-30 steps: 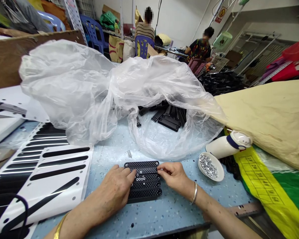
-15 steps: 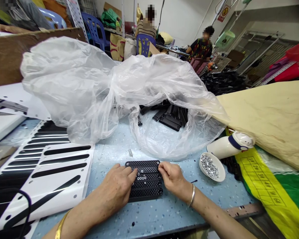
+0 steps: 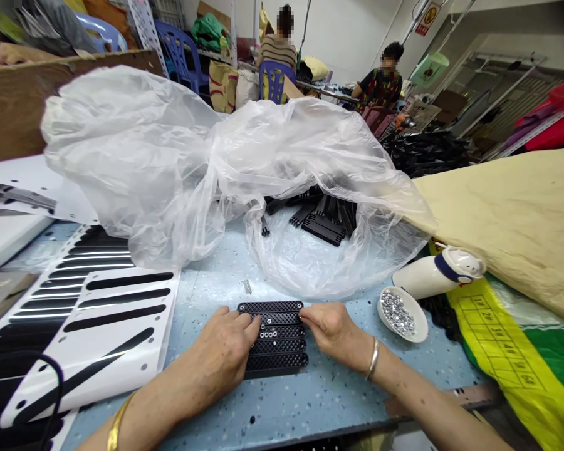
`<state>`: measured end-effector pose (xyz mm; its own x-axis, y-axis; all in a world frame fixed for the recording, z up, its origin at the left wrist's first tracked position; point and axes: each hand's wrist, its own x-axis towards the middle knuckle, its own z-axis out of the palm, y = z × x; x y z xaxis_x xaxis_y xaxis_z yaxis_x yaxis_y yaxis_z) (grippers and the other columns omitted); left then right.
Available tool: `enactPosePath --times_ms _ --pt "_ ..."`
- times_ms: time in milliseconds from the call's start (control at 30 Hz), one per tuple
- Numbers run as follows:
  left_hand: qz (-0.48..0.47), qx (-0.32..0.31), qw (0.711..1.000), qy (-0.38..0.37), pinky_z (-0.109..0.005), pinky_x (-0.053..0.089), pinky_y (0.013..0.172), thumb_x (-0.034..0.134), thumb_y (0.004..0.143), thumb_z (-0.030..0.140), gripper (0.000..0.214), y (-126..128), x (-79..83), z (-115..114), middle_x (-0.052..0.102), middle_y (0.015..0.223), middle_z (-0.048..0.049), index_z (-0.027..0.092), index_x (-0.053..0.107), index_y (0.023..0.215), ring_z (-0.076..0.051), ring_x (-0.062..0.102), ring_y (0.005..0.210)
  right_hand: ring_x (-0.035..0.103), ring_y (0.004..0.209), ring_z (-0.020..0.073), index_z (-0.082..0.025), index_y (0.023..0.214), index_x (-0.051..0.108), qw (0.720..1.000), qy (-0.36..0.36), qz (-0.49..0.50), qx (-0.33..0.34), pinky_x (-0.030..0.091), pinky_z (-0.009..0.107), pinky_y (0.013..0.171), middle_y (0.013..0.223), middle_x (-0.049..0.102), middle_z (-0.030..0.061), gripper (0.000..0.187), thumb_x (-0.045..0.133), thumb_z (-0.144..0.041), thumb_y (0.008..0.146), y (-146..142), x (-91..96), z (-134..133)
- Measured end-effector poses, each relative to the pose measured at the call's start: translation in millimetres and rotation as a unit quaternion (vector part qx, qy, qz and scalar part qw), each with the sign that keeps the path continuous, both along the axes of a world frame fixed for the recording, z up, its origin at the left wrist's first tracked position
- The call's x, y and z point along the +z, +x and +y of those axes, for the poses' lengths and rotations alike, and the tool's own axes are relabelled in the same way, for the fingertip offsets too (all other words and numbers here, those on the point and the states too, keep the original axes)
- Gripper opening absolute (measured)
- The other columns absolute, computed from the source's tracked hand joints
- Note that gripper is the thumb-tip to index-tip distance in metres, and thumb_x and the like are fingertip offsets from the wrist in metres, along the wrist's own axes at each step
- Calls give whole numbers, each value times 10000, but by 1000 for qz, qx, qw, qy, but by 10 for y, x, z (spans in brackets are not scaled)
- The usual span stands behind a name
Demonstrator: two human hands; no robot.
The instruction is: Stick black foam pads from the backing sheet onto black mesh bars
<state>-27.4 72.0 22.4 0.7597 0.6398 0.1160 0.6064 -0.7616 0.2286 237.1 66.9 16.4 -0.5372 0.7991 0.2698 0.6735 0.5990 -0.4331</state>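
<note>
A black perforated plastic grille (image 3: 273,338) lies flat on the blue speckled table (image 3: 310,401) just in front of me, with small metal screws sitting in a row of its holes. My left hand (image 3: 220,357) rests on its left side, fingers curled, fingertips touching the row of holes. At the grille's right edge my right hand (image 3: 329,329) pinches with thumb and fingers together; what it pinches is too small to make out. A white bowl of silver screws (image 3: 399,311) stands to the right of my right hand.
A big clear plastic bag (image 3: 192,163) with more black grilles (image 3: 326,222) fills the middle of the table. White slotted panels (image 3: 98,326) lie at left, a white bottle (image 3: 435,275) and a beige sack (image 3: 507,219) at right. Two people sit at a far bench.
Both hands have stayed on the grille with only slight shifts of the fingers. The camera has tilted a little.
</note>
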Motion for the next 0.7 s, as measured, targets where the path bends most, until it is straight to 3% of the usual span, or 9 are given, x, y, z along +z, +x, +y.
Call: enactPosePath --times_ms 200,467,700 --pt "-4 -6 1000 -8 -393 402 669 425 767 11 366 -7 -20 10 640 798 -73 156 566 1072 -229 562 672 496 601 187 -171 746 573 1000 24 -17 3 360 313 571 669 589 72 283 356 -39 872 -50 -27 -79" --pt "-13 1 1000 -11 -401 410 671 420 758 -1 381 5 10 -3 651 814 -89 154 578 1068 -236 555 678 543 473 109 -196 745 581 992 -39 71 -97 409 207 469 560 598 -27 233 448 -112 916 -82 -90 -76" --pt "-10 2 1000 -7 -403 417 660 415 777 4 352 7 6 2 662 816 -92 158 586 1042 -238 564 671 627 542 149 -187 771 675 983 -36 117 -140 465 240 519 634 688 24 213 495 -133 869 -127 -122 -84"
